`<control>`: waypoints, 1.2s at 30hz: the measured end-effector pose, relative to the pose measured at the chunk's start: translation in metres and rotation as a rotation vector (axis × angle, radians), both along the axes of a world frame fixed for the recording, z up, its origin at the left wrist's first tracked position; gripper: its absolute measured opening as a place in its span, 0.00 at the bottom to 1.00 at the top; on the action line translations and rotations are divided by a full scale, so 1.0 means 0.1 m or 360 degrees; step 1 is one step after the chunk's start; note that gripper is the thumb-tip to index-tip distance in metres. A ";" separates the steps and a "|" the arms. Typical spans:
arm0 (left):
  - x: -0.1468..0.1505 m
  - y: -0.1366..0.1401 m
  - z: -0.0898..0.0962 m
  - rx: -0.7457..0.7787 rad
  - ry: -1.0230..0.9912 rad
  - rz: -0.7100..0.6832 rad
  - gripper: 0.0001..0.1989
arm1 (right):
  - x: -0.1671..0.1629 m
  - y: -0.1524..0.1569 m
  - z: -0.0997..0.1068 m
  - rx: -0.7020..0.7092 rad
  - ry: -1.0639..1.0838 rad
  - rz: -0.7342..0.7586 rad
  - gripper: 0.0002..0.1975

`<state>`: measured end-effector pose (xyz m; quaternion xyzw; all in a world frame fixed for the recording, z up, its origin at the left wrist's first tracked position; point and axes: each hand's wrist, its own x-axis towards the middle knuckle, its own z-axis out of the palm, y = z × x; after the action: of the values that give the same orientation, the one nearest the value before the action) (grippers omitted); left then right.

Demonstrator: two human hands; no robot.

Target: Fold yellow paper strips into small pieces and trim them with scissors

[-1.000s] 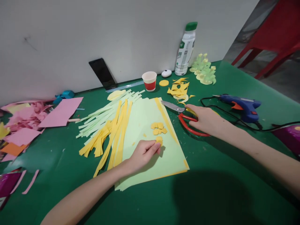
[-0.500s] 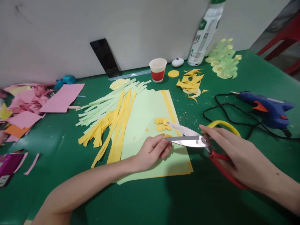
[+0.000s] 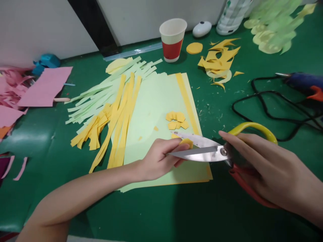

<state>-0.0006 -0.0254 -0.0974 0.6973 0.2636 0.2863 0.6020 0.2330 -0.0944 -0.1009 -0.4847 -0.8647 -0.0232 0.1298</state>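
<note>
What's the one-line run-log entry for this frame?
left hand: pinching yellow paper piece | right hand: holding scissors, blades parted | below left hand: pale green paper | on paper: small yellow pieces

I have the left forearm [image 3: 98, 188] slanting in from the lower left, elbow [image 3: 45, 211] bent, the left hand [image 3: 161, 158] closed in a pinch. My right hand [image 3: 270, 168] enters from the right, fingers [image 3: 238, 149] curled, one pointing leftward.
</note>
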 end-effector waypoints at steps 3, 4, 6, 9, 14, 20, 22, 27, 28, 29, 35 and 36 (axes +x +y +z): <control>0.00 0.00 0.01 -0.0014 0.0044 -0.0008 0.14 | -0.02 0.00 -0.02 -0.0002 0.0030 -0.0004 0.37; 0.00 0.00 0.01 -0.0018 0.0048 -0.0017 0.14 | -0.02 -0.01 -0.02 0.0003 0.0037 -0.0012 0.37; -0.01 0.00 0.02 -0.0045 0.0066 -0.0038 0.12 | -0.01 -0.01 -0.01 -0.0018 0.0037 -0.0030 0.38; -0.01 0.00 0.02 -0.0078 0.0113 -0.0054 0.12 | 0.00 -0.03 0.00 -0.0091 0.0004 -0.0043 0.39; 0.00 0.01 0.02 -0.0077 0.0154 -0.0025 0.12 | 0.01 -0.04 0.00 -0.0102 0.0000 -0.0043 0.40; 0.00 0.00 0.02 -0.0122 0.0109 -0.0026 0.11 | 0.00 -0.05 0.00 -0.0074 -0.0030 -0.0110 0.40; 0.00 0.00 0.02 -0.0142 0.0090 -0.0026 0.11 | -0.01 -0.05 0.00 -0.0068 -0.0042 -0.0127 0.39; 0.00 0.00 0.01 -0.0191 0.0042 -0.0029 0.11 | 0.00 -0.06 -0.02 0.0011 -0.0083 -0.0146 0.38; 0.00 0.00 0.00 -0.0192 0.0030 -0.0031 0.11 | 0.00 -0.06 -0.03 0.0015 -0.0091 -0.0157 0.38; 0.00 0.00 0.00 -0.0193 0.0022 -0.0031 0.11 | 0.01 -0.06 -0.03 0.0009 -0.0101 -0.0167 0.38; -0.02 -0.03 -0.04 -0.0235 0.0013 -0.0032 0.11 | 0.04 -0.07 -0.05 -0.0035 -0.0149 -0.0209 0.37; -0.02 -0.03 -0.05 -0.0251 0.0019 -0.0035 0.11 | 0.04 -0.07 -0.05 -0.0035 -0.0147 -0.0216 0.37</control>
<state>-0.0026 -0.0283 -0.1019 0.6522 0.2812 0.2538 0.6566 0.2368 -0.1012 -0.1058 -0.5420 -0.8351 -0.0449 0.0826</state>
